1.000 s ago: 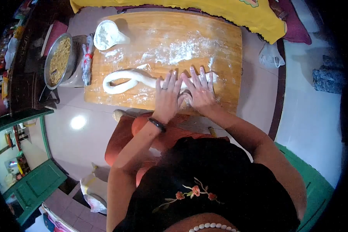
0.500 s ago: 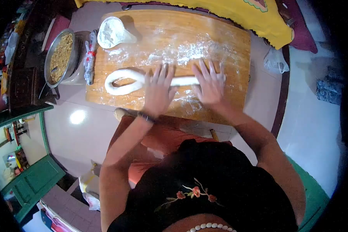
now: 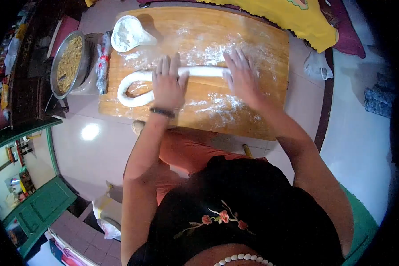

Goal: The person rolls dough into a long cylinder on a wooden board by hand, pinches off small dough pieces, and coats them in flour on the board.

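Note:
A long rope of white dough (image 3: 204,71) lies across a floured wooden board (image 3: 199,26), its left part bent round into a loop. My left hand (image 3: 167,84) rests flat on the dough beside the loop, fingers stretched away from me and covering part of it. Over the rope's right end lies my right hand (image 3: 243,77), fingers extended and slightly spread; that end is hidden beneath it. Both hands are open, pressing from above without gripping.
A white container of flour (image 3: 129,34) stands at the board's far left corner. Left of the board are a plastic-wrapped bundle with a red tie (image 3: 103,62) and a metal bowl of chopped filling (image 3: 69,64) with a spoon. A yellow cloth (image 3: 292,24) hangs at the back right.
Both hands have moved away from my body, the left also leftward. The straight part of the dough has rolled farther away, and the loop is partly covered by my left hand.

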`<state>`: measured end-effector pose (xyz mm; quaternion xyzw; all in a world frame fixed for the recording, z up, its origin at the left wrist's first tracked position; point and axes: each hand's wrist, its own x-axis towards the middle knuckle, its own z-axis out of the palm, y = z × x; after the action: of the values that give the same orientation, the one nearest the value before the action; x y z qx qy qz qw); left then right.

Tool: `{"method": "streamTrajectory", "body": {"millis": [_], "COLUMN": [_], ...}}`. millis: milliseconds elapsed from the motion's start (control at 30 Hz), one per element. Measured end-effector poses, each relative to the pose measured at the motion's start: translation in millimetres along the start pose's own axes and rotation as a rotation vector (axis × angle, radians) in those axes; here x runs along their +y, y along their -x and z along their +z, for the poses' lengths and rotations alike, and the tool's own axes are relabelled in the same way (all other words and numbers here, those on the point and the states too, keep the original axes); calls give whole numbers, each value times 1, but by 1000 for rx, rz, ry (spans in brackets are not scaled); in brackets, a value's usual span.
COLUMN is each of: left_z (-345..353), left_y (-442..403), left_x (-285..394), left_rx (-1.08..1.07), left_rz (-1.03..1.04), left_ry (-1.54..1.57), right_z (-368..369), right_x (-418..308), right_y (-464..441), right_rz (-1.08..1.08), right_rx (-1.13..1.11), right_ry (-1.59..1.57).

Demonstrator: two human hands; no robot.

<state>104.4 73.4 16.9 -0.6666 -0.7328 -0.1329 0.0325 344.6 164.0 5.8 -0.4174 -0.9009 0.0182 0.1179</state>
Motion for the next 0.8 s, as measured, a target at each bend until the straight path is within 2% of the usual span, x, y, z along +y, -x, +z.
{"method": "streamTrajectory", "body": {"millis": [67, 133, 267, 333, 367, 433, 467, 500, 533, 600, 633, 667, 733, 800], "left_z": [-23, -24, -9, -14, -12, 22, 35, 38, 23, 29, 15, 5, 9, 22], "left_y": [28, 38, 12, -24, -38, -53, -64, -56, -39, 3, 23, 39, 49, 20], "left_x": [8, 3, -13, 5, 18, 32, 39, 53, 67, 74, 80, 84, 75, 67], "left_rx": [-140, -135, -176, -38, 29, 10, 12, -23, -68, -64, -151, -288, -285, -209], "left_rz": [33, 62, 85, 87, 83, 47, 38, -51, -17, 158, 217, 203, 244, 159], "left_ry": [77, 62, 95, 139, 167, 244, 279, 335, 319, 184, 47, 33, 36, 5], "right_z": [-10, -1, -9, -10, -1, 31, 43, 35, 27, 17, 0, -14, -11, -1], "right_x": [-9, 4, 14, -10, -19, -40, -51, -53, -57, -57, -58, -57, -53, -42], "right_y": [45, 43, -28, -58, -72, -91, -87, -72, -47, -9, 11, 28, 36, 7], "right_rz": [-57, -10, 164, 204, 202, 181, 168, 127, 89, 45, 22, -3, 7, 62], "right_rx": [-68, -63, -202, -141, -147, -155, -157, -158, -172, -266, -233, -201, -220, -282], "right_ry": [-86, -124, -110, 108, 72, -7, 121, 85, 46, 172, 79, -13, -3, 31]}}
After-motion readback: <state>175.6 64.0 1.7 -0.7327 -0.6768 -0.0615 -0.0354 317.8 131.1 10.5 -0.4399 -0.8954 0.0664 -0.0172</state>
